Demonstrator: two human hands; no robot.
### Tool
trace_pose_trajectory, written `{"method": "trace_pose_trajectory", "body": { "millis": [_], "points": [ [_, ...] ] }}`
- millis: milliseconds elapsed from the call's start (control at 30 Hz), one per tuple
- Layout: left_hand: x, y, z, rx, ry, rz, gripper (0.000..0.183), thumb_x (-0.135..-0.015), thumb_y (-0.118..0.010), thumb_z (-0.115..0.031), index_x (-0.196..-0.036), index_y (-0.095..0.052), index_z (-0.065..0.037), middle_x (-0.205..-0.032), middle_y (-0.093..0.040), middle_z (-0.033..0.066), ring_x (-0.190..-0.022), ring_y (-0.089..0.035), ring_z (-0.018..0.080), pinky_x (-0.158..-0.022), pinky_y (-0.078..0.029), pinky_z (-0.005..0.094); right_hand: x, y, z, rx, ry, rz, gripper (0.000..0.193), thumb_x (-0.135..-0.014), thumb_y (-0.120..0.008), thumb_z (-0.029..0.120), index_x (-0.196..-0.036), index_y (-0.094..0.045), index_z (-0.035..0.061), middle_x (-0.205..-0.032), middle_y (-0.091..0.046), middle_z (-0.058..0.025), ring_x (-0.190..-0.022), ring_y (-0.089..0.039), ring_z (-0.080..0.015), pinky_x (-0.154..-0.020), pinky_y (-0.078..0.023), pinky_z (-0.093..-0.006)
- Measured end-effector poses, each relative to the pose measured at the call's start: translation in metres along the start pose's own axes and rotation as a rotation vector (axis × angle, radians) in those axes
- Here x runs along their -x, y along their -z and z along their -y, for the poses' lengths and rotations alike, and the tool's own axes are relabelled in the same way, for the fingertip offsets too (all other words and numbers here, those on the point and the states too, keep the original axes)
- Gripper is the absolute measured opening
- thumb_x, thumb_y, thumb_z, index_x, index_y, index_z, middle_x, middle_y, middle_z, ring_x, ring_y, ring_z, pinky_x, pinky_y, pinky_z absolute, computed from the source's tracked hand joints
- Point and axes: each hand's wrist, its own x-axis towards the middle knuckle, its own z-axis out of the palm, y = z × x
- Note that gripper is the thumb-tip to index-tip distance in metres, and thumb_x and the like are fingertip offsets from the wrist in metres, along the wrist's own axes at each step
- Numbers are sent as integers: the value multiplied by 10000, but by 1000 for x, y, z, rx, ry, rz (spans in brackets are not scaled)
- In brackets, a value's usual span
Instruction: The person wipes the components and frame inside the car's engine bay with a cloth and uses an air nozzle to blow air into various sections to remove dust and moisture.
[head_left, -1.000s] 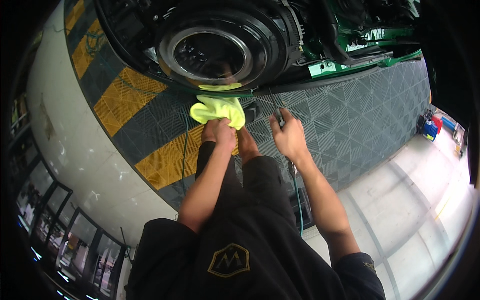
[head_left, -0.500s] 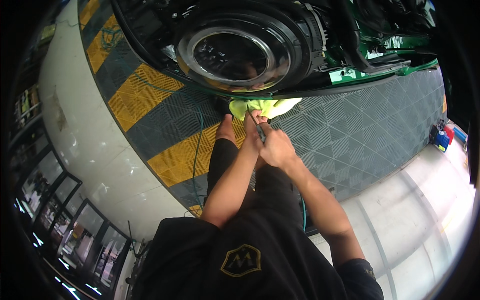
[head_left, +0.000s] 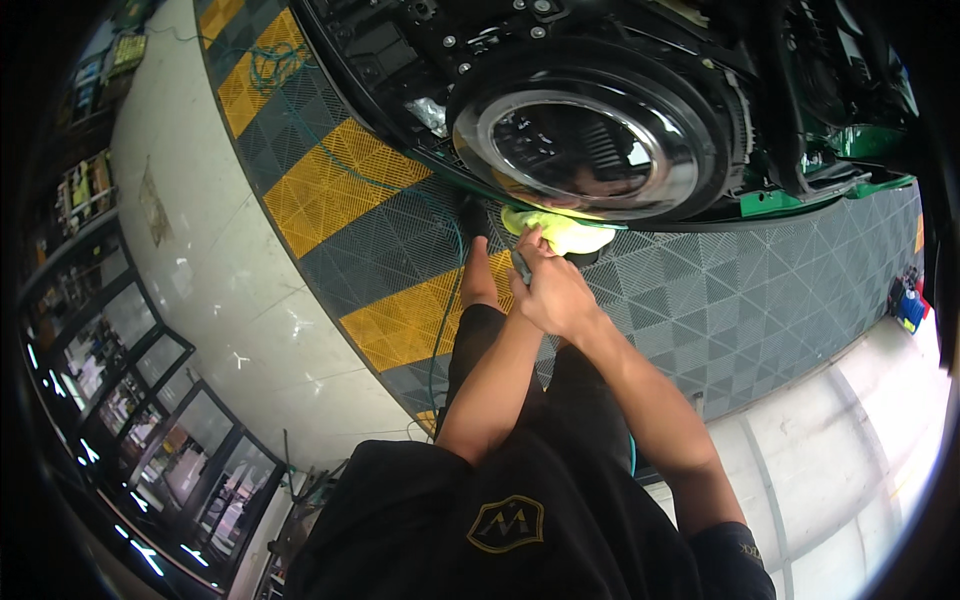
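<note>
My left hand [head_left: 531, 240] is closed at the yellow-green cloth [head_left: 578, 236], just below the round headlight [head_left: 575, 150] of a car front. Much of that hand is hidden behind my right hand [head_left: 558, 296], which crosses over it. My right hand is closed around a slim tool with a grey handle [head_left: 521, 267]. The tool's far end is hidden, so its exact kind does not show. The cloth hangs against the lower edge of the headlight area.
Dark grey and yellow floor tiles [head_left: 345, 180] lie beneath, with a thin green hose [head_left: 447, 310] running across them. Bare black and green car body [head_left: 780, 200] extends right. A blue container [head_left: 911, 311] stands at the far right, glass-paned doors [head_left: 175, 450] at the left.
The car and floor have shifted right and slightly down in view. The tool's thin dark shaft, seen earlier by the cloth, no longer shows. My right hand is higher over my left.
</note>
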Motion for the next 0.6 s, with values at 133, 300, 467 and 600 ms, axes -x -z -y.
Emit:
{"method": "trace_pose_trajectory", "body": {
  "millis": [133, 300, 467, 600],
  "points": [
    [-27, 31, -37, -330, -136, 26, 210, -1004, -624, -164, -1156, -643, -21, -1038, -686, 54, -929, -659, 199, -861, -530, 355, -31, -6, 25, -22, -80, 24, 467, -961, -584, 263, -1292, -582, -66, -978, -693, -360, -975, -666, -536, -926, -522, -553],
    [-63, 26, -115, -344, -305, -280, 221, -1029, -619, -142, -1179, -657, 15, -1057, -706, 75, -913, -676, 183, -839, -545, 325, -65, -28, 55, -13, -114, -10, 416, -962, -606, 265, -1245, -617, -40, -900, -693, -339, -928, -677, -506, -867, -525, -548],
    [-79, 1, -232, -359, -451, -326, 188, -1033, -617, -119, -1106, -686, 40, -999, -699, 48, -859, -648, 133, -778, -514, 292, -69, -27, 110, 40, -223, 41, 372, -978, -574, 286, -1127, -586, -55, -851, -693, -341, -877, -685, -525, -885, -523, -572],
    [-59, -20, -261, -739, -590, -202, 166, -1018, -628, -108, -1053, -685, 45, -846, -674, 35, -751, -604, 110, -687, -486, 305, -57, -29, 145, 35, -217, -68, 375, -975, -597, 280, -1154, -601, -49, -808, -691, -330, -842, -690, -512, -883, -535, -560]
  ]
}}
